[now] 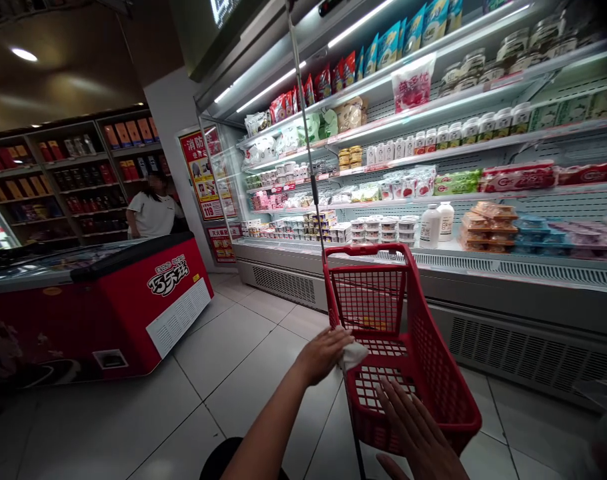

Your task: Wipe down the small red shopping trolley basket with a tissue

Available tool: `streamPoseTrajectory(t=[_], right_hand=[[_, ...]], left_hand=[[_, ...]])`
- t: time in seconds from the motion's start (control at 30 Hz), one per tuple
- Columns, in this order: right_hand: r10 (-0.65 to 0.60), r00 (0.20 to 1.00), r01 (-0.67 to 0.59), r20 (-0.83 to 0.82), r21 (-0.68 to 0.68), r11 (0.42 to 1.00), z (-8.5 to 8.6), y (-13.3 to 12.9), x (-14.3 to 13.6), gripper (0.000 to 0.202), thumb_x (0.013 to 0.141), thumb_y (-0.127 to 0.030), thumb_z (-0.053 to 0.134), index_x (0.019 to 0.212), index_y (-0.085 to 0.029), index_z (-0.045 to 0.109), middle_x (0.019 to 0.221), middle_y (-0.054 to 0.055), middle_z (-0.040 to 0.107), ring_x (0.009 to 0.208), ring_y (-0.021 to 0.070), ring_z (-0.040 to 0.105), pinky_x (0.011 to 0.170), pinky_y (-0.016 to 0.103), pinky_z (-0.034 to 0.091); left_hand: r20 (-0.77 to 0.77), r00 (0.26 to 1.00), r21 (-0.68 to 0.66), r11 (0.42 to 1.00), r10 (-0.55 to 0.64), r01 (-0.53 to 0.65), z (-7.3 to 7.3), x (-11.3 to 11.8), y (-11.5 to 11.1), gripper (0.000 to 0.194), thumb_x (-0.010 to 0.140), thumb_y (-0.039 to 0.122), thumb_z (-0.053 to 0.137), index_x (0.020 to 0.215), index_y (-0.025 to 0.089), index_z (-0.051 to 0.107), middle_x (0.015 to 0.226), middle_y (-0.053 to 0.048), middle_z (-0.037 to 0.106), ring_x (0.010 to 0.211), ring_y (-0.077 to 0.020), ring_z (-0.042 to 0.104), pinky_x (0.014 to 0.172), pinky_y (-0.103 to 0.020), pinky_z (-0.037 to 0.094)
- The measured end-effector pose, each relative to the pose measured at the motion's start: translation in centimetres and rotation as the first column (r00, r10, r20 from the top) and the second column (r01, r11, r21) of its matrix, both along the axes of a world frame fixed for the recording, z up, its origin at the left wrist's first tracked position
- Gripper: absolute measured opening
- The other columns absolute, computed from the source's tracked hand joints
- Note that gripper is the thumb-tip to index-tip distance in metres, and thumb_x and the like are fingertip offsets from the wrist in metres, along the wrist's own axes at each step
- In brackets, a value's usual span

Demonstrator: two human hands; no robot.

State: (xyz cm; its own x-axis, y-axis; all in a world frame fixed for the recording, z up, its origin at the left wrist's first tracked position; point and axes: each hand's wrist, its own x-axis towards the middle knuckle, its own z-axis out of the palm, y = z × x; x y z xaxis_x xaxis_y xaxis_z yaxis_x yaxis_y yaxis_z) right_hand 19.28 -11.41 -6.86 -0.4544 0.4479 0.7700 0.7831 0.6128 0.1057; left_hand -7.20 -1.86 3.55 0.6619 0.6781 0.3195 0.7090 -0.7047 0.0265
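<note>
Left hand is holding a white cloth at the cart's left rim, fingers partly curled. Right hand is reaching over the near end, open, fingers straight; can't tell if touching. Cart is standing on the floor, near the fridge.

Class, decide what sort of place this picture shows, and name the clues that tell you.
Most likely a supermarket or grocery shop: the lit, open display cooler lined with packaged goods, the red chest freezer, and the red shopping basket.
</note>
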Motion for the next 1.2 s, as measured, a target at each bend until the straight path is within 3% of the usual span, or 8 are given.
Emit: streamPoseTrajectory(t=[0.07, 0.17, 0.4, 0.6, 0.83, 0.9, 1.03, 1.2], right_hand=[[-0.014, 1.000, 0.014, -0.002, 0.005, 1.000, 0.2, 0.1, 0.2, 0.085, 0.098, -0.053, 0.054, 0.167, -0.017, 0.021, 0.167, 0.007, 0.037, 0.157, 0.0243, 0.028, 0.125, 0.037, 0.023], [-0.034, 0.999, 0.034, -0.017, -0.039, 0.999, 0.3, 0.5, 0.8, 0.084, 0.099, -0.055, 0.052, 0.168, -0.021, 0.018, 0.169, 0.005, 0.035, 0.156, 0.0257, 0.029, 0.124, 0.040, 0.026], [0.001, 0.999, 0.003, 0.032, -0.121, 0.993, 0.5, 2.4, 3.6, 0.084, 0.101, -0.053, 0.052, 0.168, -0.022, 0.014, 0.170, 0.006, 0.032, 0.156, 0.0247, 0.031, 0.128, 0.043, 0.020], [0.077, 0.996, -0.071, 0.037, -0.145, 0.987, 0.6, 3.7, 5.7, 0.084, 0.100, -0.053, 0.053, 0.168, -0.025, 0.012, 0.169, 0.004, 0.033, 0.154, 0.0240, 0.035, 0.126, 0.043, 0.027], [0.061, 0.996, -0.048, 0.062, -0.200, 0.979, -0.3, 4.8, 6.6, 0.086, 0.100, -0.057, 0.052, 0.169, -0.029, 0.009, 0.170, 0.005, 0.031, 0.151, 0.0270, 0.041, 0.120, 0.045, 0.038], [0.059, 0.996, -0.044, 0.066, -0.212, 0.976, -0.1, 5.2, 6.9, 0.087, 0.100, -0.058, 0.052, 0.169, -0.029, 0.008, 0.170, 0.005, 0.031, 0.151, 0.0275, 0.041, 0.120, 0.044, 0.039], [0.040, 0.997, -0.024, 0.066, -0.233, 0.972, 0.4, 5.8, 8.1, 0.084, 0.101, -0.057, 0.051, 0.168, -0.032, 0.008, 0.168, 0.004, 0.035, 0.149, 0.0269, 0.044, 0.116, 0.042, 0.044], [-0.019, 1.000, 0.022, 0.018, -0.190, 0.982, 1.2, 5.7, 6.9, 0.084, 0.100, -0.059, 0.051, 0.168, -0.030, 0.012, 0.168, 0.005, 0.036, 0.151, 0.0295, 0.040, 0.115, 0.047, 0.045]], left_hand=[[0.019, 0.998, -0.024, 0.998, 0.058, -0.058, 0.3, 0.4, 0.5, 0.045, 0.113, 0.029, 0.029, 0.156, 0.026, 0.045, 0.162, -0.002, 0.048, 0.152, -0.0138, 0.039, 0.130, -0.042, 0.030], [0.049, 0.997, -0.004, 0.999, 0.052, -0.052, -0.2, 1.3, -0.9, 0.046, 0.113, 0.029, 0.029, 0.156, 0.026, 0.043, 0.161, -0.001, 0.049, 0.152, -0.0138, 0.039, 0.130, -0.043, 0.030], [0.031, 0.995, 0.108, 0.990, -0.093, 0.089, -3.4, 4.7, -6.5, 0.039, 0.109, 0.026, 0.043, 0.147, 0.022, 0.054, 0.149, -0.001, 0.062, 0.149, -0.0132, 0.044, 0.132, -0.038, 0.023], [0.054, 0.995, 0.211, 0.975, -0.084, 0.071, -5.4, 6.7, -7.6, 0.039, 0.109, 0.026, 0.045, 0.147, 0.021, 0.053, 0.148, -0.003, 0.064, 0.144, -0.0140, 0.051, 0.130, -0.036, 0.029], [-0.159, 0.959, 0.244, 0.931, -0.236, 0.270, -3.2, 3.9, -4.6, 0.045, 0.110, 0.020, 0.042, 0.155, 0.021, 0.044, 0.160, -0.001, 0.051, 0.154, -0.0104, 0.035, 0.129, -0.032, 0.028], [-0.139, 0.976, 0.240, 0.951, -0.165, 0.195, -2.4, 2.3, -2.5, 0.047, 0.110, 0.019, 0.040, 0.157, 0.022, 0.040, 0.161, -0.001, 0.049, 0.154, -0.0108, 0.035, 0.129, -0.034, 0.028], [-0.069, 0.992, 0.244, 0.966, 0.109, -0.089, -1.5, -0.4, 1.4, 0.055, 0.106, 0.008, 0.038, 0.158, 0.026, 0.038, 0.160, -0.003, 0.051, 0.150, -0.0151, 0.043, 0.127, -0.045, 0.035], [-0.007, 0.981, 0.271, 0.945, 0.192, -0.183, -2.7, 1.0, 1.9, 0.049, 0.106, 0.013, 0.043, 0.154, 0.021, 0.045, 0.157, -0.008, 0.054, 0.149, -0.0208, 0.046, 0.125, -0.048, 0.037]])
